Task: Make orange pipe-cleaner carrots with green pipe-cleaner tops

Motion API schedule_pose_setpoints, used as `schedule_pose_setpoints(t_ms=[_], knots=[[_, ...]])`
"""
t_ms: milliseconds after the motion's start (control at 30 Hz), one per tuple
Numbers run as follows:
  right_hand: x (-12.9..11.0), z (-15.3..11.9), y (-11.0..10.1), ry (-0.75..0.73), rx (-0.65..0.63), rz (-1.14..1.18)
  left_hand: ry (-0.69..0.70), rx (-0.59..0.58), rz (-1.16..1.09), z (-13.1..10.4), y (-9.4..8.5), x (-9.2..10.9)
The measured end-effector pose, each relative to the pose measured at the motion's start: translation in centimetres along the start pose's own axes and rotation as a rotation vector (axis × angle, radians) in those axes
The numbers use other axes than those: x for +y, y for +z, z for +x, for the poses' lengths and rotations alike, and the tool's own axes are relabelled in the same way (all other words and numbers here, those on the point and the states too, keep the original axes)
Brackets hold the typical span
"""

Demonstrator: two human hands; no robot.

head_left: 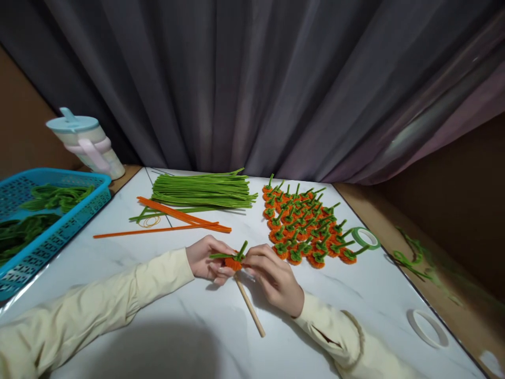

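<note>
Between my two hands is a small orange pipe-cleaner pumpkin [233,263] with a green stem standing up and green strands at its top. My left hand [211,258] pinches it from the left, fingers closed. From the right, my right hand [272,276] has its fingers closed at the pumpkin's green and orange edge. A wooden stick [250,308] lies just below, its upper end near the pumpkin; whether it touches the pumpkin I cannot tell. Rows of similar orange pumpkins [294,226] with green stems stand to the right of my hands.
Green pipe cleaners [201,189] lie in a bundle behind orange pipe cleaners [185,215]. A blue basket [59,231] holding green pieces is at left, near a tumbler [92,147]. Green tape [365,238] and a white ring [427,328] lie at right. A dark curtain [236,84] hangs behind.
</note>
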State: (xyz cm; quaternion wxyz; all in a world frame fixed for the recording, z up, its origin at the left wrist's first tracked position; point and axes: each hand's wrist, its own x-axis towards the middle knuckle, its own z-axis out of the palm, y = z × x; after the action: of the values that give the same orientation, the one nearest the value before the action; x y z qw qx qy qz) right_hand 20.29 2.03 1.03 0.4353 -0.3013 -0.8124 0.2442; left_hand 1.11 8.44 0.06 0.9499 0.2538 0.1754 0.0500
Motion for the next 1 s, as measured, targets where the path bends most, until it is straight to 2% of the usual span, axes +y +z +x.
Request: schedule_pose_setpoints(t_ms=[200, 333, 467, 600, 733, 867, 933, 1000], knots=[[-0.4, 0.3, -0.1, -0.075, -0.062, 0.052, -0.164, -0.093, -0.004, -0.2, 0.4, 0.0], [-0.1, 0.0, 0.1, -0.166, -0.053, -0.006, -0.212, -0.142, 0.002, -0.2, 0.6, -0.1], [0.2, -0.3, 0.3, -0.268, -0.086, -0.101, -0.256, -0.113, 0.039, -0.1, 1.0, -0.2], [-0.2, -0.5, 0.2, -0.376, -0.098, -0.207, -0.316, -0.135, 0.038, -0.1, 1.7, -0.5], [-0.6, -0.4, 0.1, -0.437, -0.099, -0.255, -0.315, -0.175, 0.112, 0.0, 1.9, -0.5], [-0.5, -0.6, 0.3, -0.387, -0.073, -0.244, -0.225, -0.093, 0.242, 0.0, 1.1, 0.3], [-0.3, -0.7, 0.4, -0.349, -0.063, -0.22, -0.23, -0.014, 0.273, -0.1, 0.9, 0.7], [-0.2, -0.7, 0.5, -0.311, -0.055, -0.192, -0.268, 0.011, 0.282, -0.1, 0.8, 0.9]])
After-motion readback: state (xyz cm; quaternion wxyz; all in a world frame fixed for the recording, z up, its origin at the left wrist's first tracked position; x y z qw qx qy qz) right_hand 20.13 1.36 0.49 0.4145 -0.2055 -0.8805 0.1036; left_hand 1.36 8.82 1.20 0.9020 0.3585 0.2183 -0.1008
